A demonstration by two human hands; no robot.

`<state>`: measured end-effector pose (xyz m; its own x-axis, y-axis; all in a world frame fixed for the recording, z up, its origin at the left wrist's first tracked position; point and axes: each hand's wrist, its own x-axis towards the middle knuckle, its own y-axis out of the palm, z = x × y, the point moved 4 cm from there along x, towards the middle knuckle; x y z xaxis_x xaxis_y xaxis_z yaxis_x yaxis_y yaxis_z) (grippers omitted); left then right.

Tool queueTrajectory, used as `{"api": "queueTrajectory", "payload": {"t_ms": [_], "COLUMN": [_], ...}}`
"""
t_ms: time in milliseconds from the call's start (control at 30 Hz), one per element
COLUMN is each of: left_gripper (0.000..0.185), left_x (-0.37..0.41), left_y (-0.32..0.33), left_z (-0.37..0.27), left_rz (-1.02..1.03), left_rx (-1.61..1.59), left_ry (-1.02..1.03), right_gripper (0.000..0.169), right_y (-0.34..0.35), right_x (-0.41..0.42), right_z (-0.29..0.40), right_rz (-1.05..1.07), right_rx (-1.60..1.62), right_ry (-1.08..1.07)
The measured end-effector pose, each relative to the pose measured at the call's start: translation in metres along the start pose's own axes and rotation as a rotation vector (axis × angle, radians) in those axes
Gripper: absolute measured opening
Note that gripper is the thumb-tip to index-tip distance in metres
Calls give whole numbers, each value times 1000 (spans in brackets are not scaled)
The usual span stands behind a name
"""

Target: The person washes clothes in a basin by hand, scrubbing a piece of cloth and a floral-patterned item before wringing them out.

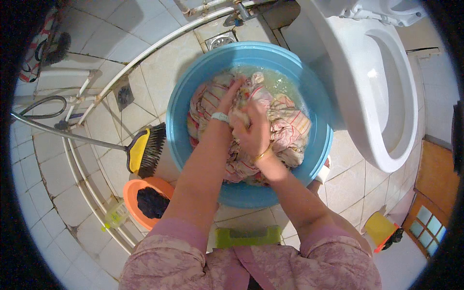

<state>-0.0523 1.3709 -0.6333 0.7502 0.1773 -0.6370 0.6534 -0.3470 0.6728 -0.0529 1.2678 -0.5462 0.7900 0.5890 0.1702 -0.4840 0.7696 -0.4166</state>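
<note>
A large blue plastic tub holds cloudy, slightly foamy water and a bunched, wet striped cloth in cream, pink and red. My left hand, with a pale band at its wrist, reaches into the middle of the cloth with its fingers extended. Beside it, my right hand lies over the cloth with bent fingers; a gold-coloured bangle is on that wrist. Both hands touch the fabric. Blur and folds partly hide their fingertips, so whether either one grips the cloth cannot be told.
A white toilet stands right of the tub. At left are a broom head, an orange basin with something black inside, and a plastic bottle. A green stool is close to my body. Pipes run along the left wall.
</note>
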Motion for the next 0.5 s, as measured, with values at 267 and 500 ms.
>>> {"api": "queueTrajectory", "payload": {"t_ms": [267,500], "left_gripper": [37,38], "left_x": [4,9], "left_y": [-15,-39], "left_z": [51,64], "left_rz": [233,53], "left_rx": [1134,288], "left_ry": [689,301], "right_gripper": [37,32], "right_y": [-11,6], "right_x": [52,7], "right_z": [-89,-53], "right_rz": [-151,-176], "right_rx": [-199,-108], "right_ry": [395,240]}}
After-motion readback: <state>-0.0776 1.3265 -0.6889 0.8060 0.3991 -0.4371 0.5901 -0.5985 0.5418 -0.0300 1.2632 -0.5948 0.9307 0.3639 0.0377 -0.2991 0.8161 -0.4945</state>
